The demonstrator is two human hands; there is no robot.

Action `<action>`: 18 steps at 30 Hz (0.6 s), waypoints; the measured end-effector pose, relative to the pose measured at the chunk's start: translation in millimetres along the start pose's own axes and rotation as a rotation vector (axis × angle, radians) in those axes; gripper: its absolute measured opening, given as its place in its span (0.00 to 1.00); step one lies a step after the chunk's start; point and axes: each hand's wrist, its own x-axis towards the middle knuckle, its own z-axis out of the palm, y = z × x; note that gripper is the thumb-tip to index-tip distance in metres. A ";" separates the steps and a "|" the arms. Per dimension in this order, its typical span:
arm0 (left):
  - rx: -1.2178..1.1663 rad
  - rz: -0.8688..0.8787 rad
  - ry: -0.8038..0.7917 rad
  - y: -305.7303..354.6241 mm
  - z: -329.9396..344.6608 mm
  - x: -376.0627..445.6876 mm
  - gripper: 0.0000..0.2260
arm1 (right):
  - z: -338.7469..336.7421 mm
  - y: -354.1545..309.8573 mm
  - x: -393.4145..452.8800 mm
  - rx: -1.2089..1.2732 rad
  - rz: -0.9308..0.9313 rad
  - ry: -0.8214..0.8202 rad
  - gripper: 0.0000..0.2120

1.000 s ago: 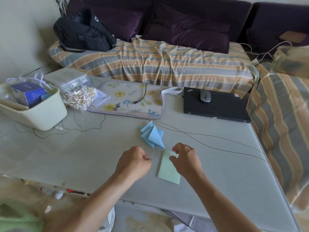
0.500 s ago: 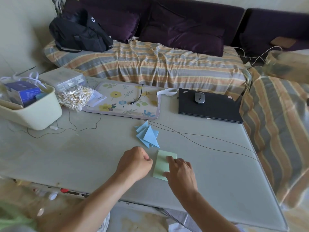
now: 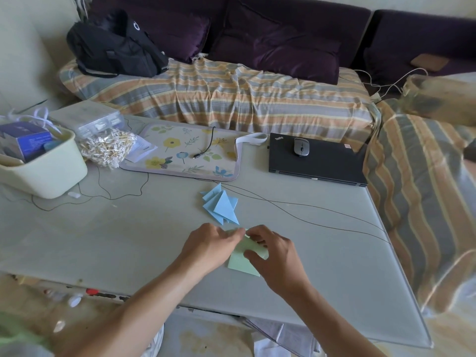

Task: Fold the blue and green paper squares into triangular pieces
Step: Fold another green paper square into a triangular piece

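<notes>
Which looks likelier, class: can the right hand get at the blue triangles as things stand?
Probably yes: the blue triangles lie just beyond the right hand on bare table, though it holds the green paper.

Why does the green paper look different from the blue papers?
The blue papers are already folded into pointy triangles; the green paper looks mostly flat, just being folded. The blue papers lie in a little pile, untouched; the green paper is held by the left hand and right hand. Both are pale paper on the table.
</notes>
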 end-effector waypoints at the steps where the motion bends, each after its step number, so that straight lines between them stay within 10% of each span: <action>1: -0.071 -0.003 0.011 -0.2 0.8 1.0 0.24 | -2.5 -2.5 -1.0 0.016 -0.024 0.011 0.16; 9: -0.434 0.037 0.079 -3.3 6.4 11.0 0.05 | -18.6 -16.7 -3.2 0.114 0.119 0.028 0.33; 18: -0.610 -0.027 0.019 8.5 12.6 4.8 0.06 | -31.2 -14.2 3.3 0.571 0.502 0.231 0.08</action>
